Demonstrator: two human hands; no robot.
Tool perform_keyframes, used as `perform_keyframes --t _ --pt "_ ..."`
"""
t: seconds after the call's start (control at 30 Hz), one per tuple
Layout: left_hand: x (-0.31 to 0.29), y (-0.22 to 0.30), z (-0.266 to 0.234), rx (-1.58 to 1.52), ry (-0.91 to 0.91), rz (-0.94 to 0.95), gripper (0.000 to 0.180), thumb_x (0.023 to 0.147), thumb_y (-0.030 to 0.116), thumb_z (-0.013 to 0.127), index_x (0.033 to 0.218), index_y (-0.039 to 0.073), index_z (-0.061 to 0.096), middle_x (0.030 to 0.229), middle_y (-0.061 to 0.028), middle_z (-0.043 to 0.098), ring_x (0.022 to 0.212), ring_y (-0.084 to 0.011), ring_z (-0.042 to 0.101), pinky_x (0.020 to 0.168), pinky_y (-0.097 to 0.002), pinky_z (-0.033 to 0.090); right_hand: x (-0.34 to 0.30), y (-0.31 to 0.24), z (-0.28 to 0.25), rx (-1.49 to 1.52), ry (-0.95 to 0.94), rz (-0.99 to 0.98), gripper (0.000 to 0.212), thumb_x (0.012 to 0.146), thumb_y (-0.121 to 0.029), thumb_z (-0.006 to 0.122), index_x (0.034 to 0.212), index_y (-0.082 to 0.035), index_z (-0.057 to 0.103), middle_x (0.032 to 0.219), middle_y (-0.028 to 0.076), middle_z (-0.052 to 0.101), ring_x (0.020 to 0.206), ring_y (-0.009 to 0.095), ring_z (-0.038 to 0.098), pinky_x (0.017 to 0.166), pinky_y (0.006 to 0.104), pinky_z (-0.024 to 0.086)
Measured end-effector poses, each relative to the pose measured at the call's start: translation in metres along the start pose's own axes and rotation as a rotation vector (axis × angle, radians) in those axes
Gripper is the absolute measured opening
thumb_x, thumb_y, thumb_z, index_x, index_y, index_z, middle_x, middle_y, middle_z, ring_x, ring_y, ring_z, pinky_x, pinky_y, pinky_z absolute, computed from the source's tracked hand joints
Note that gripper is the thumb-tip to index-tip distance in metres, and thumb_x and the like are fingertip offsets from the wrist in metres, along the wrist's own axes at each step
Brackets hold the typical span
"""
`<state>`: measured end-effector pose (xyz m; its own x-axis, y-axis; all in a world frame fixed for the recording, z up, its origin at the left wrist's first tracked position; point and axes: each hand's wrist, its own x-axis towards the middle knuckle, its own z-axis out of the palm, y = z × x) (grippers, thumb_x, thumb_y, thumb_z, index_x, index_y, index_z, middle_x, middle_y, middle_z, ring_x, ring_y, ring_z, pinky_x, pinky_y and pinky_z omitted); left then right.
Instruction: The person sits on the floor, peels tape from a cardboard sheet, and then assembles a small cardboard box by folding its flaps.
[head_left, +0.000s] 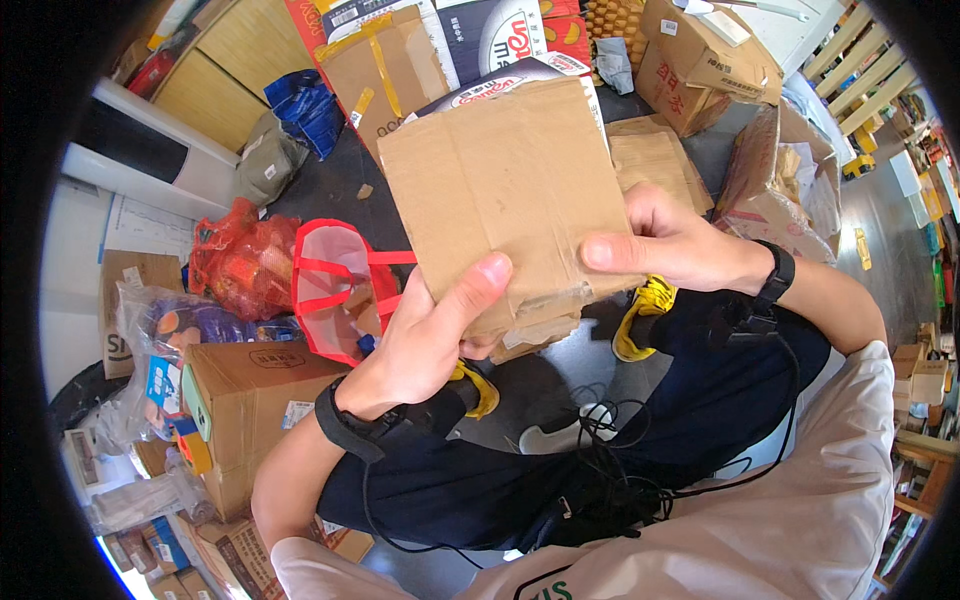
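Observation:
A brown piece of flattened cardboard (pixel 500 190) is held up in front of me between both hands; more layers show under its near edge, with torn clear tape there. My left hand (pixel 425 335) grips the near left corner, thumb on top and fingers underneath. At the right edge my right hand (pixel 675 240) holds it the same way, its thumb pressed on the surface. The fingers beneath are mostly hidden. Behind it lie a printed dark carton panel (pixel 490 40) and a brown panel with yellow tape (pixel 385 75).
A red-trimmed open bag (pixel 335 290) and a red mesh sack (pixel 245 260) stand at left, above a closed carton (pixel 260 400). At right are an open carton with scraps (pixel 785 180) and a brown box (pixel 705 65). Black cables (pixel 620 440) hang over my lap.

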<state>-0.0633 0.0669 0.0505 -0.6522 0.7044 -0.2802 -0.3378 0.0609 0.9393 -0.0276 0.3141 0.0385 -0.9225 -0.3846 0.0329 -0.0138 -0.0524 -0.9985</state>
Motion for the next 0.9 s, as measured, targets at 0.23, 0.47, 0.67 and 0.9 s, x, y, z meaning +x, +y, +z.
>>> perform_keyframes --t 0.23,0.47,0.67,0.9 --pt "0.003 -0.001 0.000 -0.068 -0.054 0.033 0.043 0.099 0.039 0.052 0.122 0.003 0.047 0.075 -0.0024 0.051 0.052 -0.0082 0.038 0.045 -0.0238 0.026 -0.002 -0.005 -0.007 -0.035 -0.144 0.126 0.044 0.097 -0.041 0.060 0.073 -0.005 0.063 0.062 -0.009 0.041 0.056 0.002 0.031 0.048 0.0240 0.022" --pt "0.009 -0.006 -0.010 -0.083 -0.129 0.056 0.032 0.100 0.032 0.051 0.115 0.003 0.048 0.068 0.0002 0.044 0.051 -0.0077 0.035 0.046 -0.0240 0.025 -0.001 -0.011 -0.006 0.042 -0.094 0.124 0.039 0.098 -0.036 0.058 0.075 -0.005 0.065 0.063 -0.009 0.041 0.058 0.002 0.032 0.050 0.0234 0.024" --pt "0.011 -0.006 -0.012 -0.186 -0.203 0.082 0.027 0.101 0.031 0.049 0.093 0.005 0.048 0.060 0.0031 0.035 0.049 -0.0069 0.030 0.045 -0.0246 0.022 0.001 0.002 -0.027 0.335 -0.282 0.173 0.039 0.100 -0.034 0.055 0.070 -0.009 0.060 0.065 -0.008 0.039 0.057 0.004 0.030 0.051 0.0226 0.024" --pt "0.012 -0.009 -0.009 -0.234 -0.207 0.040 0.030 0.101 0.031 0.052 0.084 0.008 0.045 0.060 0.0041 0.034 0.048 -0.0060 0.028 0.045 -0.0243 0.021 -0.001 -0.003 -0.013 0.272 -0.201 0.197 0.029 0.097 -0.028 0.062 0.078 -0.006 0.060 0.068 -0.007 0.044 0.058 0.004 0.034 0.052 0.0223 0.027"
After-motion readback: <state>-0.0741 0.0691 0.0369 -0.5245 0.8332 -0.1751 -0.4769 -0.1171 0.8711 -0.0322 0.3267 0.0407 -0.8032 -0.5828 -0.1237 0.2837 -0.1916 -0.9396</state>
